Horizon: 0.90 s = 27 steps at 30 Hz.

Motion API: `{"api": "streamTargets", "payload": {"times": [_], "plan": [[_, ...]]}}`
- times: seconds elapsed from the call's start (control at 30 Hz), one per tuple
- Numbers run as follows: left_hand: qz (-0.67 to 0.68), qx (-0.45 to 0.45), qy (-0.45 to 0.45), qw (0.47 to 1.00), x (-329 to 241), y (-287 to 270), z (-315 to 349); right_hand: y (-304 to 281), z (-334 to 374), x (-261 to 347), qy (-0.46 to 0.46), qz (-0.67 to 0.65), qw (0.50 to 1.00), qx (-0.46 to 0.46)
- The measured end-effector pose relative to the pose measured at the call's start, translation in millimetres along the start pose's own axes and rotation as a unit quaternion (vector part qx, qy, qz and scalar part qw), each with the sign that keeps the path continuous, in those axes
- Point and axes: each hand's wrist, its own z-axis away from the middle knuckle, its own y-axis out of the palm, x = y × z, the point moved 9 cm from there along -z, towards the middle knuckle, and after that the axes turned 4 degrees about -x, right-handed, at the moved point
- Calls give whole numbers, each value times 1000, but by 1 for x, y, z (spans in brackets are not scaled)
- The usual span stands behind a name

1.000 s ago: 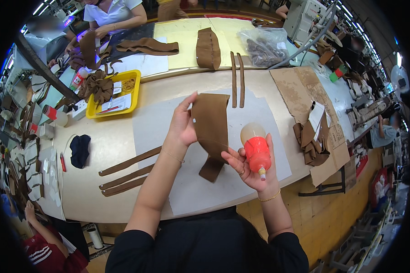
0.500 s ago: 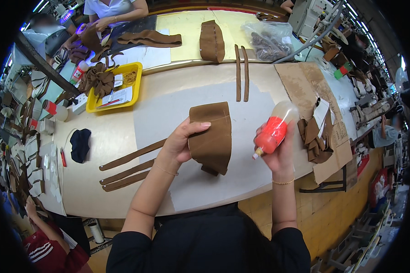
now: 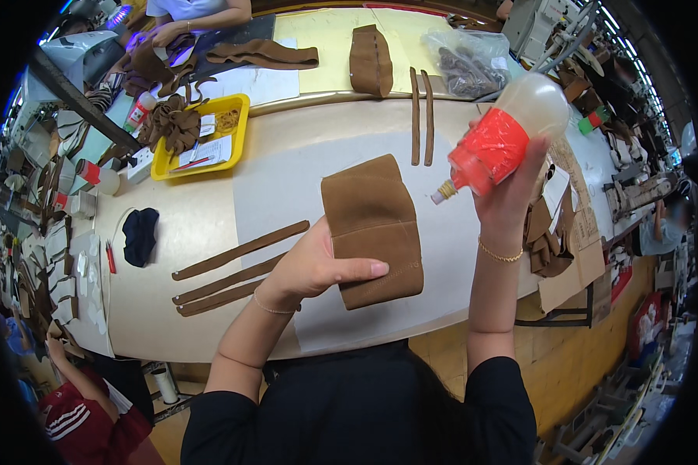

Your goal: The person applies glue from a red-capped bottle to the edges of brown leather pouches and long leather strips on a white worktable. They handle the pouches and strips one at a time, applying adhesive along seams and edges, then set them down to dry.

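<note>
We see left hand (image 3: 316, 265) gripping brown fabric piece (image 3: 374, 203) over pale sheet (image 3: 446, 260), thumb (image 3: 361, 269) across top, probably to keep it flat. Right hand (image 3: 513, 190) wraps red-banded bottle (image 3: 500, 147), nozzle (image 3: 445, 191) tilted down-left, apart from fabric, perhaps to avoid drips. Three brown strips (image 3: 229, 280) lie left.

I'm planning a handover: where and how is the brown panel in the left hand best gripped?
Probably pinch the brown panel by its upper right edge, coming from the right: it is broad and that edge uncovered, while the left hand holds from the left, thumb across the lower half.
</note>
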Motion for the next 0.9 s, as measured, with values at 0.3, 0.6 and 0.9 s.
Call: {"api": "streamTargets", "payload": {"times": [0.3,0.6,0.9], "plan": [[-83,30,-8,996,0,3,8,45,-13,14,-45,84,994,59],[-1,-38,92,995,-16,-14,6,35,-23,5,35,-23,999,20],[122,-13,-24,992,3,-16,2,40,-21,-1,102,-98,990,23]]}}
